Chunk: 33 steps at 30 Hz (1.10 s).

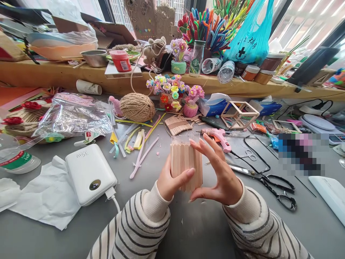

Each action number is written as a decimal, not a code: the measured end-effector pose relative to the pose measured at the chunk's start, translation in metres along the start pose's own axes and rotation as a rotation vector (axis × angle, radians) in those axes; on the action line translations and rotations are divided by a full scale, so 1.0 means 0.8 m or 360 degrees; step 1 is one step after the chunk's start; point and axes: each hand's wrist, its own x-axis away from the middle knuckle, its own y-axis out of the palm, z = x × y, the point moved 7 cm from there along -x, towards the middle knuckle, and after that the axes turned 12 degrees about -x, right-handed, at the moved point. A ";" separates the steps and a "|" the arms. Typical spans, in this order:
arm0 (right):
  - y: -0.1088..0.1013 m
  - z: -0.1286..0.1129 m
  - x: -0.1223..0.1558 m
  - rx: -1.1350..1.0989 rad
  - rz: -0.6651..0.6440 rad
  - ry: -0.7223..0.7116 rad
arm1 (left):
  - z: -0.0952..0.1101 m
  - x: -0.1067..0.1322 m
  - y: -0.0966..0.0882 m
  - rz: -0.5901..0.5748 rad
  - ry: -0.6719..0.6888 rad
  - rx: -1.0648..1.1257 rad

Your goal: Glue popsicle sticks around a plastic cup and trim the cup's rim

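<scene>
**Grey table [196, 225] under a bright window [319, 21], with a stick-covered container [185, 162] between two hands**

Head view: a wooden ledge [54, 75] runs along the back, crowded with a red-lidded jar [120, 60], a glass bottle [196, 61], colourful fuzzy stems [203, 30] and a turquoise plastic bag [250, 39]. Below it, on the table, sit a ball of twine [137, 107], small flower pieces [167, 88] and an open wooden frame [239, 115].

The container is near the middle, raised in front of the person; upright flat wooden sticks line its visible side, and a clear rim shows above them. The left hand [167, 181] grips it from the left, thumb pressed across the sticks, other fingers mostly hidden behind. The right hand [226, 176] is spread along the right side, its forefinger by the upper edge and thumb near the bottom; whether these tips touch, I cannot tell.

Just beyond lie a bundle of sticks [178, 125] and a pink glue gun [223, 139]. Large black-handled scissors [280, 187] lie to the right; a white power bank [90, 172] with a cable plugged in lies to the left, beside crumpled white paper [45, 198].
</scene>
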 end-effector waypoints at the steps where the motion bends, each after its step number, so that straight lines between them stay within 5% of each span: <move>1: 0.000 0.001 0.000 -0.0007 -0.0002 0.0009 | 0.000 0.000 0.000 -0.0002 -0.0003 -0.0001; 12: 0.004 0.001 0.000 -0.0034 -0.0025 0.0043 | -0.002 0.002 -0.002 0.0106 -0.0033 -0.0036; 24: 0.004 0.002 0.012 0.0030 0.0117 -0.0191 | 0.015 0.011 -0.011 0.0307 0.0183 -0.0419; 33: -0.003 -0.004 0.014 0.0069 0.0308 -0.0253 | 0.013 0.009 -0.009 0.0236 0.0212 -0.0403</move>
